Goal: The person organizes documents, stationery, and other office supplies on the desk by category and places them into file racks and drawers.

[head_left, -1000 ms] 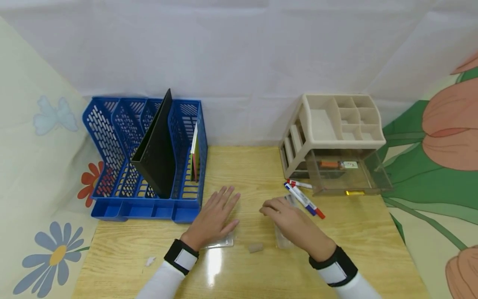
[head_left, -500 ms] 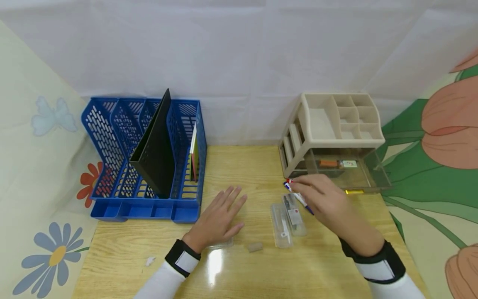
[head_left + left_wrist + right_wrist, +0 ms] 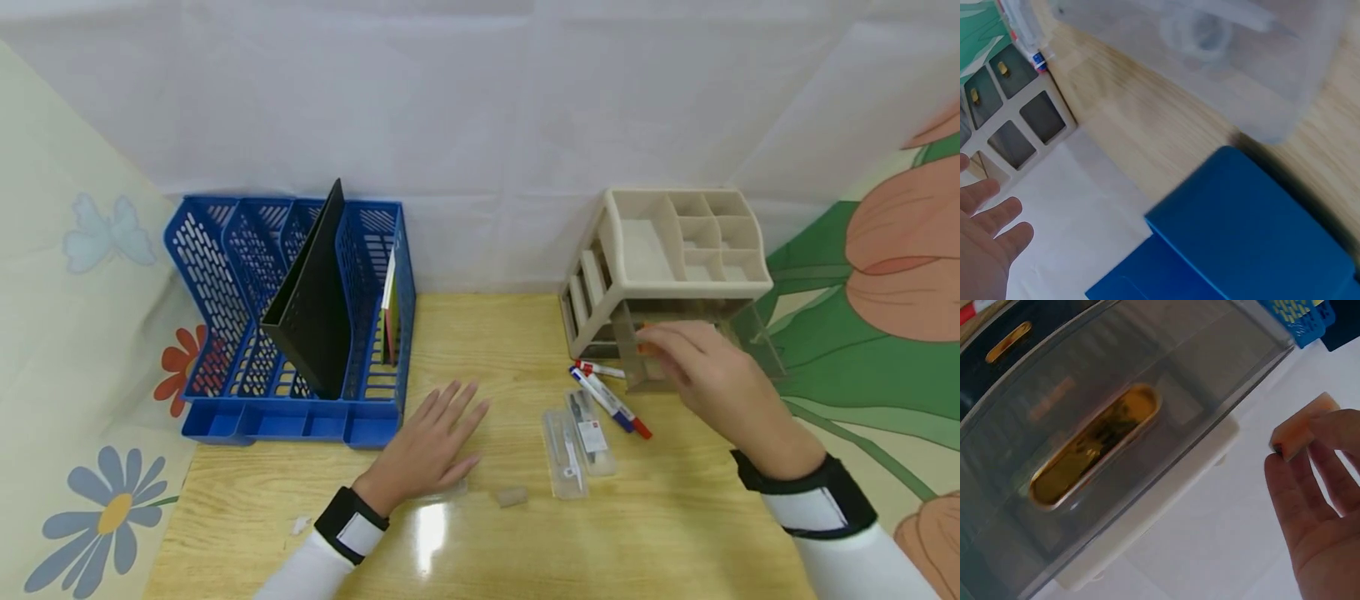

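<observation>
At left, the blue file rack (image 3: 375, 422) stands beyond and left of the left hand (image 3: 422, 454). The left hand is released: fingers straight and spread, gripping nothing, low over a clear case (image 3: 453, 488); contact with the case cannot be told. Right of centre, two clear cases, the left one (image 3: 557, 483) and the right one (image 3: 604, 461), lie side by side, near the markers (image 3: 611, 400). At right, the right hand (image 3: 723, 383) is over the pulled-out drawer (image 3: 645, 379) of the beige organiser (image 3: 651, 250). Its thumb and fingers pinch an orange block (image 3: 1297, 431). The block is at the fingertips, far and left of the right wrist, over the drawer's left part; the left hand is well apart. The right wrist view shows the block clear of the drawer wall, long axis oblique across the fingertips; the head view hides too much to fix its direction.
</observation>
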Demonstrator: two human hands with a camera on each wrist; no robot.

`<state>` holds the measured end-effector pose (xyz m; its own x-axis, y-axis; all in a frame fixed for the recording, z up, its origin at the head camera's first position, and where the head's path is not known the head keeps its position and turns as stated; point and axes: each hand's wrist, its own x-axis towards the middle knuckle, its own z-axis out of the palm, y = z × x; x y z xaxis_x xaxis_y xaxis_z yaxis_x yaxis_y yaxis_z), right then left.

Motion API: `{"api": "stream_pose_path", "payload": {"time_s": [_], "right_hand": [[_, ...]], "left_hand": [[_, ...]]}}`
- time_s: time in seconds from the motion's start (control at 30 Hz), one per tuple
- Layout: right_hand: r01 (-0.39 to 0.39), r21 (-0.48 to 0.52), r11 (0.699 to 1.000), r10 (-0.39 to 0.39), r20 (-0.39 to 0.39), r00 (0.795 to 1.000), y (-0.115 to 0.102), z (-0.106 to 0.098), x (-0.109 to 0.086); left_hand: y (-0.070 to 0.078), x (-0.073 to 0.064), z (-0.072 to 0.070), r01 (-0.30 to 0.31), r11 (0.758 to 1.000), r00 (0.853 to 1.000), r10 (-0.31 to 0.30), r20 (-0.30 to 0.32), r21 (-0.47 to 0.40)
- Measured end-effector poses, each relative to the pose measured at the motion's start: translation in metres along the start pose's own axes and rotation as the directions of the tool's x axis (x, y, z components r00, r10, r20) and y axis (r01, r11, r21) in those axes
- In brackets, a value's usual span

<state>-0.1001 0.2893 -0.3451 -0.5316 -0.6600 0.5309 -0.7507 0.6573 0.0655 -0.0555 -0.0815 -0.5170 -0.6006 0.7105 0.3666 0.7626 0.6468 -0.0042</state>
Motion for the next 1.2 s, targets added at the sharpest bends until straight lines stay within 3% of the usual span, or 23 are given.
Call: {"api": "stream_pose_path", "payload": {"time_s": [0.23,0.5,0.77,1.07,1.2], "right_hand": [[-0.093,-0.027,0.995,0.096,0.122,0.988,0.028,0.007,-0.007],[-0.207,0.002,0.978,0.198,0.28,0.939,0.045,0.025,-0.009],[-0.211,0.04,0.977,0.183,0.363,0.914,0.054,0.037,-0.007],[-0.274,0.014,0.962,0.234,0.478,0.846,0.057,0.039,-0.005],[-0.296,0.0,0.955,0.259,0.488,0.834,0.056,0.037,-0.004]], "left_hand": [[-0.003,-0.012,0.002,0.007,1.0,0.998,-0.008,0.062,0.016],[-0.008,-0.02,0.003,0.02,1.0,0.996,-0.022,0.091,0.016],[-0.01,-0.027,0.007,0.017,0.999,0.994,-0.021,0.105,0.037],[-0.011,-0.034,0.007,0.019,1.0,0.991,-0.022,0.129,0.025],[-0.011,-0.035,0.005,0.02,1.0,0.991,-0.021,0.129,0.011]]}}
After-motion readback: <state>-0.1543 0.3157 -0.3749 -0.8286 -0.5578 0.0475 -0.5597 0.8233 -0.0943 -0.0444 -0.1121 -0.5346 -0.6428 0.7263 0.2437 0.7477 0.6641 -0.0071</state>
